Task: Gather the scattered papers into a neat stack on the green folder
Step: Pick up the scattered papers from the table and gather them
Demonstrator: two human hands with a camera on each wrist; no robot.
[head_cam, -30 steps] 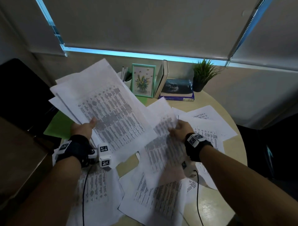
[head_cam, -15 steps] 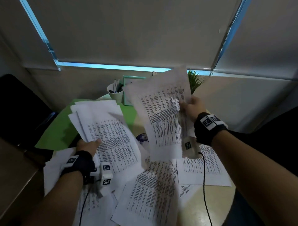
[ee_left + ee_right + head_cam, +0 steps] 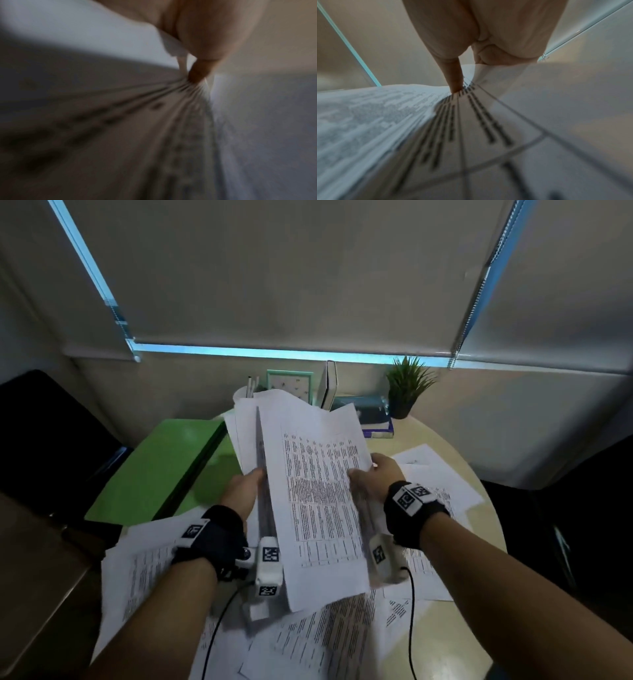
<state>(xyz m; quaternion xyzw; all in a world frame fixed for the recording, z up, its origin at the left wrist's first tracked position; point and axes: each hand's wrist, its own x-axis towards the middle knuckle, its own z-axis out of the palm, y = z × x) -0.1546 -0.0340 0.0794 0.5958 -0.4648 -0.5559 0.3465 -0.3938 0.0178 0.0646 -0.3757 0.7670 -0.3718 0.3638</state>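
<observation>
Thumbs and fingers of the left hand (image 3: 244,493) and right hand (image 3: 376,479) pinch one bundle of papers (image 3: 310,491), where a moment ago each held its own; merged, it hangs beside the green folder (image 3: 161,467); loose sheets (image 3: 325,642) on the table (image 3: 479,628) remain; picture frame (image 3: 289,382) and plant (image 3: 407,386) stand behind.

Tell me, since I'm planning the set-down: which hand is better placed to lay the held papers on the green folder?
Left, probably. The left hand grips the held papers on the side beside the green folder; the right hand is farther away.
</observation>
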